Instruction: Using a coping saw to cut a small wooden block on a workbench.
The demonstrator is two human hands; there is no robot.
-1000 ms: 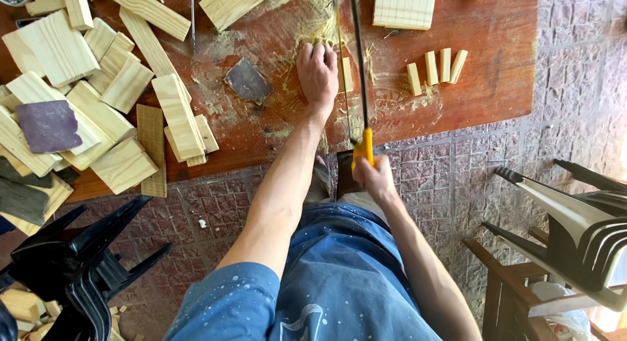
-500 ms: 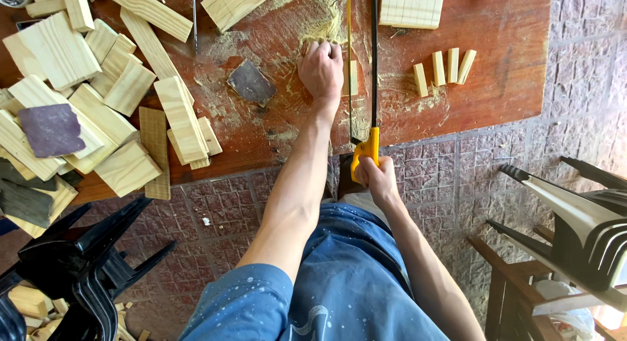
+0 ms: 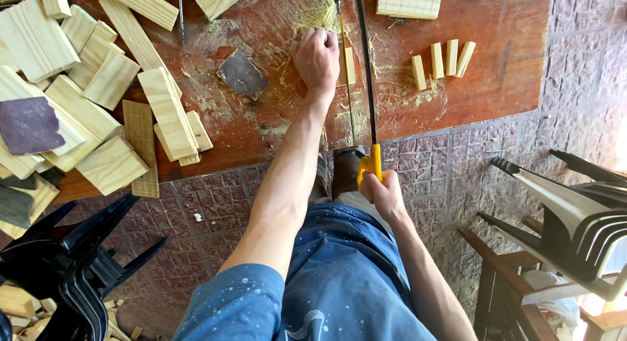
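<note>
Head view: the left hand (image 3: 317,57) lies closed over a narrow strip of pale wood (image 3: 349,65) on the red worktop (image 3: 496,80), pinning it a little in from the near edge. The right hand (image 3: 384,194) grips the yellow handle of a hand saw (image 3: 366,86) just off that edge, its dark blade running away across the worktop just beside the strip.

By my reading the sawing is well along: four short cut pegs (image 3: 443,60) stand in a row toward the right edge, sawdust (image 3: 320,21) is heaped around the cut, and many pale offcut blocks (image 3: 98,99) crowd the left end. A grey sanding pad (image 3: 243,74) lies left of the holding hand, a purple one (image 3: 29,125) by the left edge. The strip under the hand is not yet cut through, as far as I can tell.

Against the earlier frames, the saw handle has drawn back toward the body; the left hand keeps its place.
</note>
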